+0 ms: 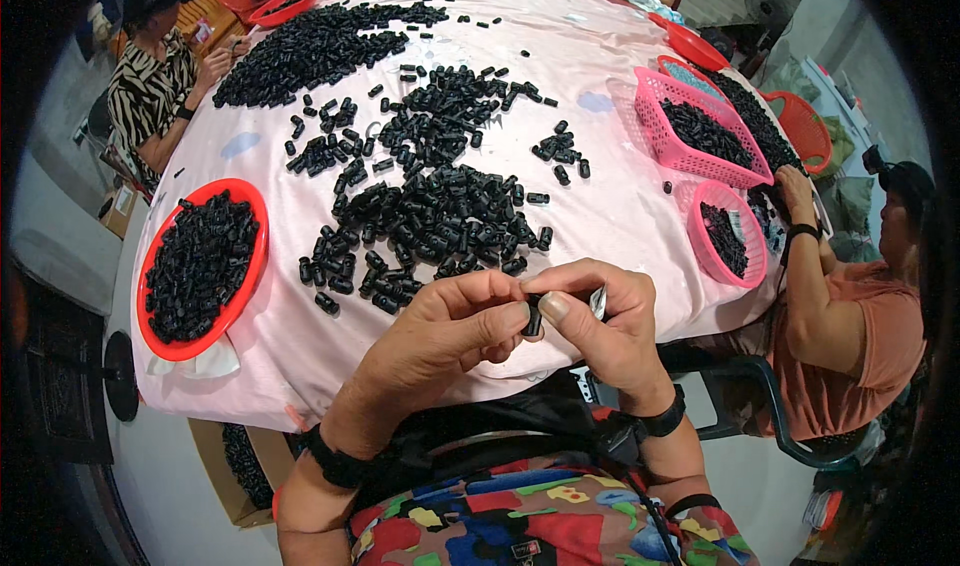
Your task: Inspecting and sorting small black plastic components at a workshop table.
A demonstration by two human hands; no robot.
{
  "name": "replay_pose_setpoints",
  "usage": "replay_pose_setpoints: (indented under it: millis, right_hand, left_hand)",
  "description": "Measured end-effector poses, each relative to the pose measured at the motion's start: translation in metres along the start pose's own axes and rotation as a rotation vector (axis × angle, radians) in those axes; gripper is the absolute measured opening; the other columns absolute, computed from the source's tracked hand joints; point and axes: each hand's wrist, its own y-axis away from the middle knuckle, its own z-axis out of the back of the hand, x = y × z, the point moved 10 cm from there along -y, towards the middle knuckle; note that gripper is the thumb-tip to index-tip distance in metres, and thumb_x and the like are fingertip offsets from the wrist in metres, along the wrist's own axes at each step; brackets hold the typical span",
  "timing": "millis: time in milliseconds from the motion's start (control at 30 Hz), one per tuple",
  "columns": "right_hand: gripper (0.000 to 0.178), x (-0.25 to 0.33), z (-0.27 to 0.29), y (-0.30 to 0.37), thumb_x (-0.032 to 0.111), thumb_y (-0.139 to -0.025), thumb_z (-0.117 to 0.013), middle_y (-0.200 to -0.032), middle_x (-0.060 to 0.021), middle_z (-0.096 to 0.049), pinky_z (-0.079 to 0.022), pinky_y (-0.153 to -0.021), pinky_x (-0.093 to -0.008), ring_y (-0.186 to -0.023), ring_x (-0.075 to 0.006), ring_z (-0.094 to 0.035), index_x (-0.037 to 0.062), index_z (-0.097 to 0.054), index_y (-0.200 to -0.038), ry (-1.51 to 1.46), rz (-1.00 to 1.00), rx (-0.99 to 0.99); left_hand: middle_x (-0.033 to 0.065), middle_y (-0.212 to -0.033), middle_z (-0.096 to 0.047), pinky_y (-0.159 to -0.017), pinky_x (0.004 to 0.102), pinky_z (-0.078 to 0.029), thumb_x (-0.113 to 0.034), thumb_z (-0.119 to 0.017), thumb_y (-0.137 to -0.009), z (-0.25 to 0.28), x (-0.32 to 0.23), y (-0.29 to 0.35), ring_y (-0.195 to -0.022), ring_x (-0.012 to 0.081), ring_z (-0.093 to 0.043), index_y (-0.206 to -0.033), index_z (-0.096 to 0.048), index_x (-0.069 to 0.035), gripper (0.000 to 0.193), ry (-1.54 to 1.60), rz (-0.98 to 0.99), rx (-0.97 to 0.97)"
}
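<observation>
Between the fingertips of both hands is a small black cylindrical plastic part [533,322], held just above the near edge of the table. My left hand [455,316] pinches it from the left with thumb and forefinger. From the right, my right hand [605,321] presses its thumb against the same part, and a small whitish scrap [598,303] shows between its fingers. Right beyond my hands lies a loose heap of similar black parts [430,216], spreading away over the pink cloth [590,206]. What the hidden fingertips touch behind the part cannot be made out.
A red basin [262,256] full of black parts stands at the left. Pink baskets [645,116] and a round pink basket [765,266] hold more at the right. Co-workers sit at left [150,106] and right [850,316]. A cardboard box [270,456] stands below the table.
</observation>
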Motion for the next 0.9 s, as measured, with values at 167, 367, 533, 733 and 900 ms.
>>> replay_pose_setpoints:
  millis: [167,367,533,733,900]
  right_hand:
    - [0.012,0.006,0.011,0.001,0.012,-0.084,-0.067,-0.073,-0.0034,-0.065,-0.042,-0.056,-0.0194,-0.064,-0.0046,-0.055,0.0010,-0.066,-0.089,0.054,0.003,-0.149]
    - [0.028,0.007,0.007,0.002,0.020,-0.072,-0.080,-0.061,-0.0022,-0.060,-0.037,-0.043,-0.0194,-0.051,-0.0045,-0.051,0.0026,-0.058,-0.072,0.353,0.022,0.026]
    - [0.039,0.007,-0.001,0.000,0.031,-0.065,-0.084,-0.057,-0.0062,-0.059,-0.041,-0.043,-0.0251,-0.048,-0.0110,-0.056,0.0036,-0.058,-0.069,0.431,0.081,0.035]
    - [0.046,0.004,0.000,0.001,0.043,-0.063,-0.082,-0.055,-0.0086,-0.056,-0.043,-0.043,-0.0284,-0.047,-0.0202,-0.059,0.0051,-0.058,-0.069,0.579,0.097,0.026]
    - [0.047,0.012,-0.003,0.001,0.046,-0.064,-0.080,-0.056,-0.0089,-0.056,-0.043,-0.042,-0.0309,-0.047,-0.0239,-0.059,0.0059,-0.056,-0.067,0.650,0.150,0.019]
  left_hand:
    - [0.0003,-0.080,-0.056,-0.067,0.0184,-0.044,-0.016,-0.061,-0.089,0.003,0.000,0.000,-0.071,0.0071,-0.054,-0.105,-0.057,-0.001,0.021,0.034,-0.005,-0.042]
    - [0.0035,-0.092,-0.059,-0.074,0.0205,-0.047,-0.013,-0.059,-0.090,0.003,-0.001,0.000,-0.080,0.0077,-0.057,-0.117,-0.055,0.001,0.031,0.067,-0.011,-0.009]
    - [0.0064,-0.103,-0.061,-0.082,0.0235,-0.049,-0.010,-0.059,-0.090,0.006,0.000,-0.001,-0.090,0.0100,-0.059,-0.118,-0.054,0.001,0.031,0.073,-0.035,0.001]
    - [0.0092,-0.111,-0.060,-0.086,0.0252,-0.049,-0.008,-0.057,-0.090,0.005,0.001,0.000,-0.100,0.0130,-0.059,-0.117,-0.055,0.001,0.029,0.005,0.001,0.038]
    - [0.0087,-0.110,-0.061,-0.085,0.0252,-0.049,-0.008,-0.057,-0.090,0.010,0.001,-0.001,-0.098,0.0131,-0.059,-0.115,-0.056,0.000,0.027,0.029,-0.036,-0.028]
